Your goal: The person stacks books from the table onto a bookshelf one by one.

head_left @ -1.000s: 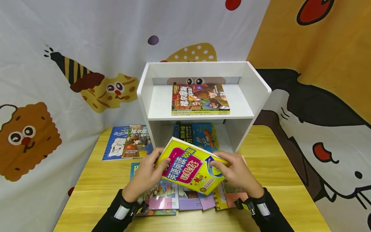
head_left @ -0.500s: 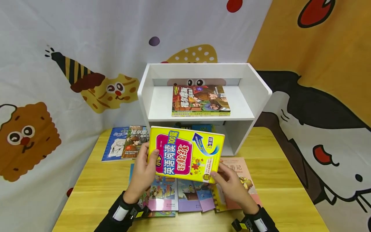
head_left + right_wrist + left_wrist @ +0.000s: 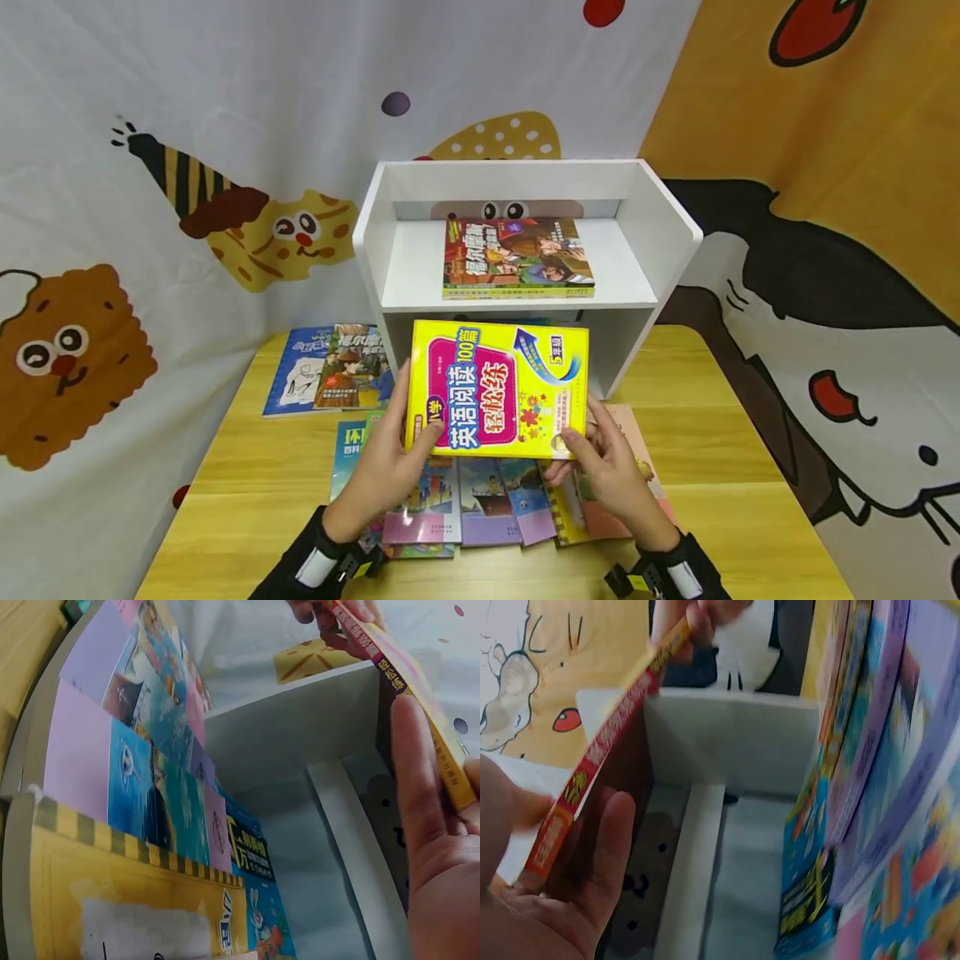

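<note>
Left hand (image 3: 390, 467) and right hand (image 3: 613, 475) grip a yellow English-reading workbook (image 3: 495, 387) above overlapping books (image 3: 491, 504), before a white bookcase (image 3: 626, 271); should either grip slacken, it might slip onto them.

The left hand (image 3: 559, 915) holds a book (image 3: 609, 745), right hand (image 3: 699, 622) on its far end.
</note>
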